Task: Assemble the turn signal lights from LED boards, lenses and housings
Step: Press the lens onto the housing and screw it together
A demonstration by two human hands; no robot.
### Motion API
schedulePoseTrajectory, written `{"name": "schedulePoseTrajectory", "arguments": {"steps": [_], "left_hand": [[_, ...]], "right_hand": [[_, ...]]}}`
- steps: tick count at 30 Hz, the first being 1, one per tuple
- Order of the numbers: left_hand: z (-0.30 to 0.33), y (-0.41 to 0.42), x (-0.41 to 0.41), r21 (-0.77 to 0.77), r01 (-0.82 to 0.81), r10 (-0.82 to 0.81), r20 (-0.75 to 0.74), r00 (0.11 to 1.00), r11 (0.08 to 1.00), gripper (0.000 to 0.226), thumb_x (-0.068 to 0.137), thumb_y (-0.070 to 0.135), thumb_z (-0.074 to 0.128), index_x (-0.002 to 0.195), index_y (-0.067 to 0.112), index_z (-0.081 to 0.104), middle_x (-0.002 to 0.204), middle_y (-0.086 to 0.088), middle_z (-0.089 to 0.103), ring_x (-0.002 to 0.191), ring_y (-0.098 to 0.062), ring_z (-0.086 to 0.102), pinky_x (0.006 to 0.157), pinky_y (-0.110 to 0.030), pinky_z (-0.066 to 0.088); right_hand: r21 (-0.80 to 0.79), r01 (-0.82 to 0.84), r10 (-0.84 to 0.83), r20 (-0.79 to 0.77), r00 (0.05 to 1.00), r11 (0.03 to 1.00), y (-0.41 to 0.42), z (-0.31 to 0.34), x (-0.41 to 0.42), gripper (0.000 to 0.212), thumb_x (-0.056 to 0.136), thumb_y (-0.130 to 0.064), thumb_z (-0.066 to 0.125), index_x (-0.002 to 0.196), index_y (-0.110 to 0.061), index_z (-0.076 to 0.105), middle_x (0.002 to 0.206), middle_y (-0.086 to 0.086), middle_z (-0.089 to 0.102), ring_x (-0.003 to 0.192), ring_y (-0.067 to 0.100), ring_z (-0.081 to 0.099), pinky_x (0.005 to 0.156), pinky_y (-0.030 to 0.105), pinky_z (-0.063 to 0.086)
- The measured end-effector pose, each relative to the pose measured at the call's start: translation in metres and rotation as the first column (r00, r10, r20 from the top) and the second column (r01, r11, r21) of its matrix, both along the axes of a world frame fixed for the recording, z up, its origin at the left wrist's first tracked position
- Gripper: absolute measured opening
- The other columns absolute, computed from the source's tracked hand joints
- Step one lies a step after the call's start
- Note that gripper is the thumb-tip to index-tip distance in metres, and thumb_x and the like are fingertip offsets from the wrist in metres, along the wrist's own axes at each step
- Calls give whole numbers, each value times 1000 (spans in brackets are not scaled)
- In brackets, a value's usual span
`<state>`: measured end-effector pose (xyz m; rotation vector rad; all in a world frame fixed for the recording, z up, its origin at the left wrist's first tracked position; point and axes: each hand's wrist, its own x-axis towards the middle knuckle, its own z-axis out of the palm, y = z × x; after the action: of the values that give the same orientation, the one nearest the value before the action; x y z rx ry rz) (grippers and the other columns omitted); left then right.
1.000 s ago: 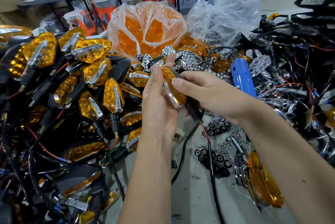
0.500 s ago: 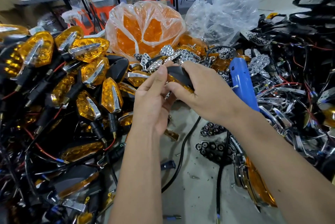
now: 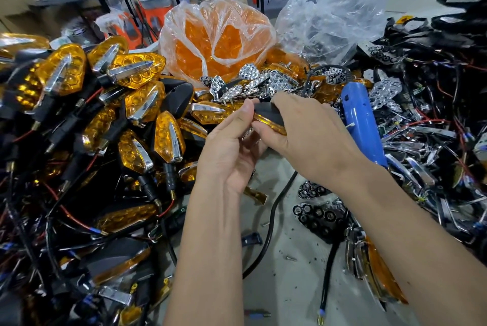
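Left of the turn signal (image 3: 266,114) lies a heap of finished lights (image 3: 105,120). The left hand (image 3: 226,151) pinches the signal's near end while the right hand (image 3: 305,135) grasps its black housing, amber lens facing down; the step looks like pressing lens into housing. Next likely needs the blue screwdriver (image 3: 361,120), just right of it. No readable writing shows

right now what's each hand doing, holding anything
Left hand: thumb and fingers pinch the end of the turn signal light.
Right hand: grips the same light from above.
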<state>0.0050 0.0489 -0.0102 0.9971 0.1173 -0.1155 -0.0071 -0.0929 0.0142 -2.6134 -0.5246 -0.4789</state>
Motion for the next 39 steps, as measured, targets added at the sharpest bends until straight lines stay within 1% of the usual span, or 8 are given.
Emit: {"name": "schedulePoseTrajectory", "arguments": {"steps": [7,11,13,17,20,27,33,39], "left_hand": [[8,-8,0,107,-128,132,-34,991,986,27,67,35,84,82,14,79,69,-4,74,58,-17,72,52,-27,57],[7,-5,2,225,-175,184,-16,983,959,36,85,34,85,55,22,69,61,2,67,59,-17,71,56,-31,59],[7,-4,0,237,-185,182,35,983,954,35,85,38,85,60,23,65,66,0,65,63,-19,69,58,-31,59],[12,-10,-10,152,-193,166,175,971,969,36,86,51,76,87,16,70,84,-6,67,68,-23,65,56,-33,53],[16,-17,-12,139,-232,191,258,947,963,48,92,64,55,73,23,73,79,-4,70,58,-19,60,51,-29,46],[11,-31,-14,57,-288,267,243,933,956,58,100,65,48,61,23,59,61,0,57,49,-24,53,51,-32,44],[7,-43,-10,32,-368,366,56,929,929,54,102,58,54,65,19,49,54,-5,49,40,-26,48,39,-29,40],[-5,-34,3,168,-507,520,-42,853,845,59,102,44,61,46,28,52,77,-9,49,74,-27,53,70,-42,47]], "right_hand": [[59,60,-59,-26,998,996,5,-8,3,38,102,-59,42,93,-22,44,82,-7,49,73,23,50,65,37,32],[273,43,-14,-107,994,961,5,-3,4,34,103,-52,52,97,-18,54,91,-3,58,81,17,55,70,37,43],[385,62,18,-202,979,921,4,4,4,36,104,-49,55,91,-15,61,83,-1,65,71,13,59,63,33,47],[750,212,370,-525,766,626,1,14,0,39,111,-30,46,90,-2,65,66,14,68,45,19,58,38,25,40],[822,320,552,-558,619,472,1,19,-2,26,102,-6,43,89,1,64,69,21,64,42,24,51,38,22,37],[784,295,522,-594,612,547,-5,16,-2,36,112,-25,40,98,1,60,66,20,65,43,26,57,36,24,41],[666,-36,485,-504,715,745,-24,10,6,45,100,-56,61,104,-12,51,79,13,74,64,26,68,45,30,50],[278,-198,273,-263,925,940,-33,3,14,41,79,-38,90,115,-29,72,113,-10,68,106,6,64,94,40,53]]}}
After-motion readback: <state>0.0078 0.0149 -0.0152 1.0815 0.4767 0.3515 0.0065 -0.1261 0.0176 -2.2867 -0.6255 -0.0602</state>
